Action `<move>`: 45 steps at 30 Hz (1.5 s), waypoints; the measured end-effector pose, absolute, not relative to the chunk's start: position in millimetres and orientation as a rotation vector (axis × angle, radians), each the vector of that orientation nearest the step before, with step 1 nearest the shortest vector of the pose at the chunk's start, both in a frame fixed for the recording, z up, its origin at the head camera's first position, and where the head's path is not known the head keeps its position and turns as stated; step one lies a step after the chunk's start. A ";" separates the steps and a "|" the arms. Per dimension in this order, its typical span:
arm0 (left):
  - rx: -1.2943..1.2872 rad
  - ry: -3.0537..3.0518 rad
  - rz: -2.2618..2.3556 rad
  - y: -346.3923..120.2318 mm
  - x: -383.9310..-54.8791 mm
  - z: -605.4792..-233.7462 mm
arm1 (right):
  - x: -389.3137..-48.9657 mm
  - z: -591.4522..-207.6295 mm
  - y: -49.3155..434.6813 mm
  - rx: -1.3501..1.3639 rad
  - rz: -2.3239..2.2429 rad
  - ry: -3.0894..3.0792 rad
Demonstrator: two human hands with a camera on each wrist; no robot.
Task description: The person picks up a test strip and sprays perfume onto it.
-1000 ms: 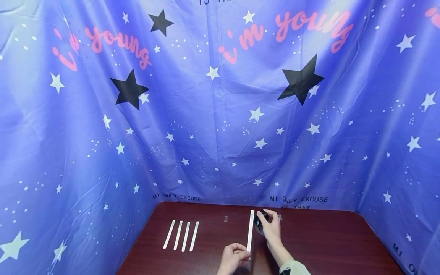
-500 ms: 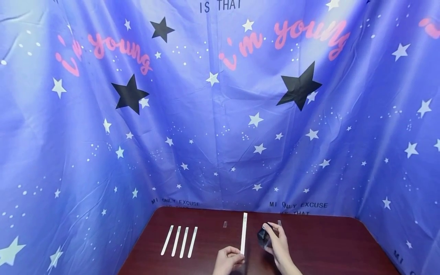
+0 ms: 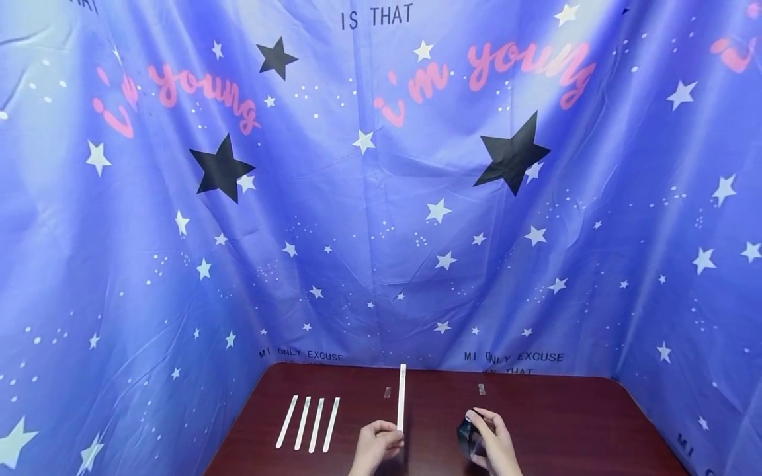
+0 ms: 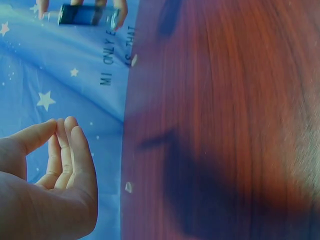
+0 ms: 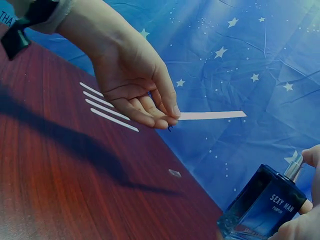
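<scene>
- Pinching a white strip (image 3: 401, 398) by its near end, left hand (image 3: 374, 446) brought together at thumb and fingertips, up off the table (image 3: 553, 423).
- Running almost straight up the head view along its long axis, free end far from the hand, leaning a touch right; nearly level across the right wrist view, pointing right; hard to make out in the left wrist view.
- Gripping a dark blue perfume bottle (image 3: 467, 433) with right hand (image 3: 495, 441), fingers curled round, one at the sprayer (image 5: 294, 168).
- Base toward the table, sprayer uppermost, right of the strip and apart from it.
- Over to four more strips (image 3: 317, 424), laid side by side left of the left hand.
</scene>
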State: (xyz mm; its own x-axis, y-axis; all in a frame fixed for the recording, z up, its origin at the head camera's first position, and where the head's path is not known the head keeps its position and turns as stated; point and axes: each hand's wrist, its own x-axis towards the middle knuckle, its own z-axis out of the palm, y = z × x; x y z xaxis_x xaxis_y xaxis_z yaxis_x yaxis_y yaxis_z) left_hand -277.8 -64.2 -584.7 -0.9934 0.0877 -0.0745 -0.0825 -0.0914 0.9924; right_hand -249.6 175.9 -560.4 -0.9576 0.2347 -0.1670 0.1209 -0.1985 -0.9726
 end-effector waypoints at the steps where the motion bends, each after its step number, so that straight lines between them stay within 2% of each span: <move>1: -0.004 2.047 2.236 -65.2 -279.4 -584.9 | -247.6 -561.1 176.7 -0.446 2.334 -1.944; 16: -0.082 2.089 2.213 -67.1 -292.2 -588.4 | -230.8 -567.6 188.0 -0.476 2.298 -1.991; 27: -0.155 2.037 2.216 -56.1 -308.3 -612.8 | -226.8 -569.0 190.2 -0.465 2.292 -2.012; 45: -0.297 2.008 2.239 -42.3 -305.6 -632.7 | -226.6 -569.4 186.4 -0.474 2.279 -2.035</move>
State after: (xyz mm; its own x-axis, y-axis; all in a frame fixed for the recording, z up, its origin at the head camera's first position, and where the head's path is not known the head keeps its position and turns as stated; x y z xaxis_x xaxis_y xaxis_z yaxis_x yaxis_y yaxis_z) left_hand -305.6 -42.3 -632.7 -0.9736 -0.0415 -0.2245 -0.2187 -0.1129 0.9692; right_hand -226.6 186.4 -569.4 -0.9517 0.2383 -0.1935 0.1653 -0.1333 -0.9772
